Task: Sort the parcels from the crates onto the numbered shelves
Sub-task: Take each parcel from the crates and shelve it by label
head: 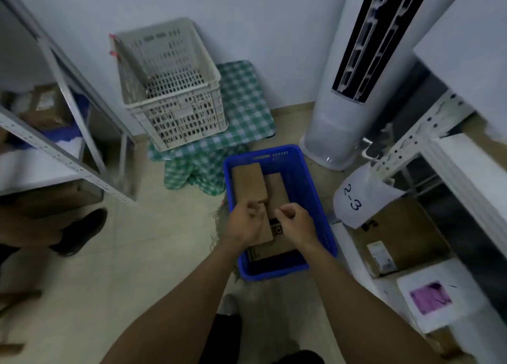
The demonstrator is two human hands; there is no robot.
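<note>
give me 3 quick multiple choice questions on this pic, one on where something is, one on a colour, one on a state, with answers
1. The white crate stands on: A) a shelf B) a checked cloth C) a chair
2. The checked cloth is white and: A) red B) green C) black
3. The left hand is: A) flat on the floor B) gripping a cardboard parcel C) holding a paper label

Answers: 1 B, cloth shows under and around its base. 2 B, green squares. 3 B, its fingers curl round the parcel's near end, above the blue crate.
</note>
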